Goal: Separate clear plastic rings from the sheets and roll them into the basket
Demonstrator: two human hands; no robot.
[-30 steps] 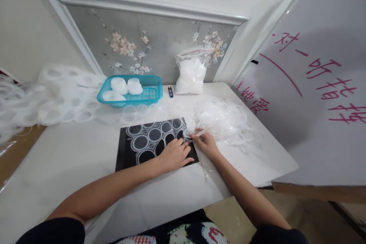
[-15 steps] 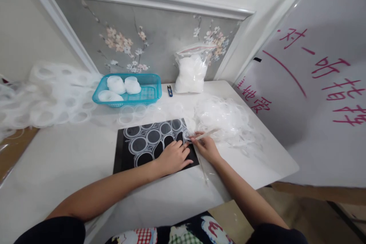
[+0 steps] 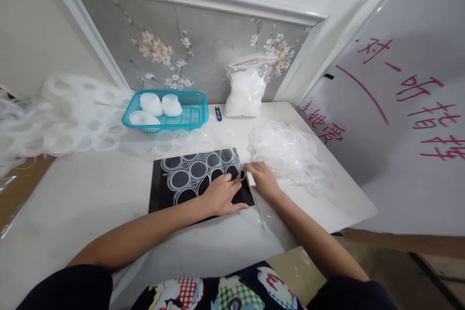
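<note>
My left hand (image 3: 224, 195) lies on a translucent sheet with round cut-outs (image 3: 179, 180), fingers spread and thumb stretched to the right. Under the sheet is a black mat (image 3: 157, 193), and it shows dark through the holes. At the mat's right edge, my right hand (image 3: 264, 180) is closed round a slim white stick (image 3: 250, 178), whose short lower part shows below the fingers. The fingertips are close to the sheet's right edge; the exact contact there is blurred. Right beyond this hand lies a heap of clear ring-shaped scraps (image 3: 286, 147).
A blue basket (image 3: 198, 111) with several stacks of white discs (image 3: 150, 104) stands at the back. Beside it are small blue snips (image 3: 218, 114) and a zip bag of white material (image 3: 246, 92). More punched sheets (image 3: 72, 121) pile up at left. A whiteboard (image 3: 399, 179) stands at right.
The white stick in my right hand has swung from pointing right to pointing down toward me. My left hand stays on the sheet. The view has shifted slightly.
</note>
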